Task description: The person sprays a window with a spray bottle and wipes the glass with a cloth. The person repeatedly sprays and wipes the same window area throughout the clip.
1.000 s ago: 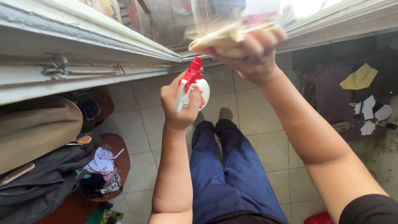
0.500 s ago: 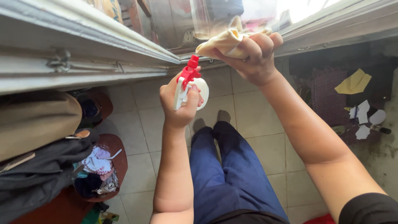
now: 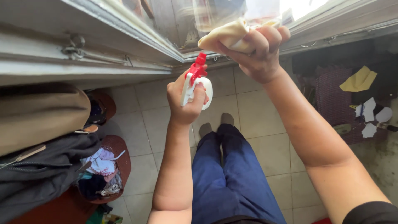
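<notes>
Head view: the left hand (image 3: 185, 103) is clenched around a white spray bottle (image 3: 202, 90) with a red nozzle, held upright near the middle. The right hand (image 3: 258, 52) grasps a cream cloth (image 3: 226, 36), pressed to the window glass (image 3: 215, 14) at the far side. A basket (image 3: 118, 149) of clothes sits on the tiled floor (image 3: 257, 120), near left.

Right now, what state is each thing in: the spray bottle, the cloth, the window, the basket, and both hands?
Spray bottle: upright, gripped by the left hand.
Cloth: bunched, pressed on the window glass by the right hand.
Window glass: smeared.
Basket: on the floor, full of clothes.
</notes>
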